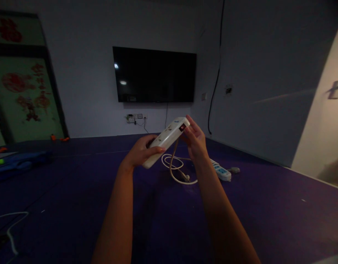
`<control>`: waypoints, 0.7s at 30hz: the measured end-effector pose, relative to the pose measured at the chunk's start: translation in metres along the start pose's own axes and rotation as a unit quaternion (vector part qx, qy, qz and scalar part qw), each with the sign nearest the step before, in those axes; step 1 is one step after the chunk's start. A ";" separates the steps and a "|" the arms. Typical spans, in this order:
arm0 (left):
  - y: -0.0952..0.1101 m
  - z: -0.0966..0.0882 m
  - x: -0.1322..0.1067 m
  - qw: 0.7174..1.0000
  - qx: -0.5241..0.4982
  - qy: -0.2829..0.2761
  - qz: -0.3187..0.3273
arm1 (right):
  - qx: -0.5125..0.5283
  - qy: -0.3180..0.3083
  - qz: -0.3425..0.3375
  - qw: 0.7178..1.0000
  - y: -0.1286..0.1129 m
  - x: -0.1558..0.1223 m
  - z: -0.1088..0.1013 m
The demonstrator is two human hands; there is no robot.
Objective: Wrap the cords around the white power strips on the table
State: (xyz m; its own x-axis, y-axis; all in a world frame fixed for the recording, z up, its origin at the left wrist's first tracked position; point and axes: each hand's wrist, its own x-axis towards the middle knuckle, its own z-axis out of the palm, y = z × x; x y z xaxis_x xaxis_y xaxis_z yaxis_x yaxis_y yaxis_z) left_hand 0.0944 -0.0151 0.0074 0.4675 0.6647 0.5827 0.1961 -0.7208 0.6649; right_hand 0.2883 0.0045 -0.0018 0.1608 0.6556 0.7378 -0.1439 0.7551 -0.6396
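Note:
A white power strip [168, 138] is held up, tilted, between my two hands above the purple floor. My left hand [142, 149] grips its lower left end, thumb along the near side. At the raised right end, my right hand [195, 139] pinches the strip beside a dark red rocker switch [182, 127]. The strip's white cord [173, 167] hangs from behind my right hand and lies in loops on the floor, with a plug [186, 178] among them. Partly hidden behind my right forearm lies a second power strip [221, 172], white with blue socket faces.
The purple floor [169, 227] reaches the walls. A wall-mounted television [156, 75] hangs ahead, above wall sockets [137, 116] with cords. Blue fabric [22, 161] lies at left, a white cable [13, 223] at lower left. A black cord [217, 80] hangs down the right wall.

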 end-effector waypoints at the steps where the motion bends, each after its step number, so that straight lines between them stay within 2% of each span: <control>1: 0.001 -0.001 0.000 1.000 0.002 0.022 -0.003 | 0.013 -0.001 0.011 1.000 0.001 0.001 0.000; 4: 0.002 -0.002 0.000 0.997 0.014 0.079 -0.021 | 0.023 -0.030 0.058 0.998 0.005 0.001 0.002; 7: 0.002 0.000 0.003 0.989 0.021 0.139 -0.034 | -0.018 -0.101 0.121 0.987 0.013 -0.002 0.004; 10: 0.001 0.003 0.008 0.973 0.030 0.227 -0.039 | -0.093 -0.181 0.188 0.961 0.024 -0.006 0.006; 12: -0.002 0.002 0.012 0.957 0.028 0.285 -0.039 | -0.143 -0.232 0.205 0.940 0.030 -0.008 0.009; 16: -0.014 -0.005 0.014 0.928 0.062 0.364 -0.044 | -0.227 -0.307 0.156 0.911 0.030 -0.011 0.019; 21: -0.025 -0.020 0.006 0.892 0.230 0.388 -0.039 | -0.380 -0.286 0.016 0.879 0.013 -0.013 0.025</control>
State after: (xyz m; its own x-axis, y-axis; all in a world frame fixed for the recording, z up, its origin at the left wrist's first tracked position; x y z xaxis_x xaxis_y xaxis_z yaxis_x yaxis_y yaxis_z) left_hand 0.0745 0.0108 0.0034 -0.2642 0.5235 0.8100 0.6185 -0.5525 0.5588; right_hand 0.2596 0.0055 -0.0140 -0.3810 0.7312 0.5658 0.5902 0.6634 -0.4599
